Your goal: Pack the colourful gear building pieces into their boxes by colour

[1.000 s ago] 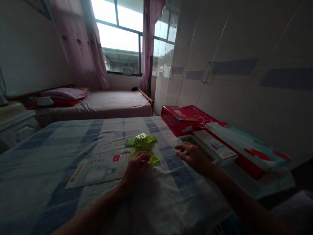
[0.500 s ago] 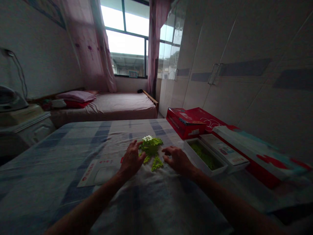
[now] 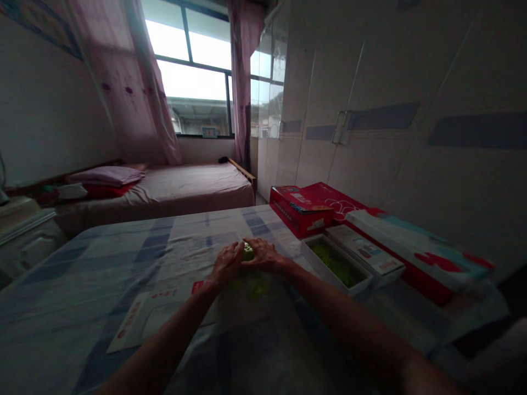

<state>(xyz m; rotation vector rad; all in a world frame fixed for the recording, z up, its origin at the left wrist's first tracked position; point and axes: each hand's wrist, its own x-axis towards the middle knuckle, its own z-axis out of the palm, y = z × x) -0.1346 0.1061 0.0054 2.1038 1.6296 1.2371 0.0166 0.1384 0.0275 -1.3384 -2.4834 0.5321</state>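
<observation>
My left hand (image 3: 225, 263) and my right hand (image 3: 264, 254) are close together over the middle of the table. Between their fingers shows the pale, holed top of a green and white model of interlocking plastic pieces (image 3: 247, 251). The fingers of both hands curve around it from either side and hide most of it. Below my right hand lie more green plastic pieces (image 3: 256, 286), dim and blurred.
On the right, an open white box (image 3: 366, 286) holds green pieces, with a white lidded box (image 3: 368, 253) beside it. Red boxes (image 3: 302, 211) stand behind. A white printed sheet (image 3: 135, 323) lies left on the checked tablecloth (image 3: 78, 280). Beyond are a bed (image 3: 197, 186) and wardrobe.
My hands have come together from either side of the green pieces and closed around the part with the white top. The view has turned slightly right.
</observation>
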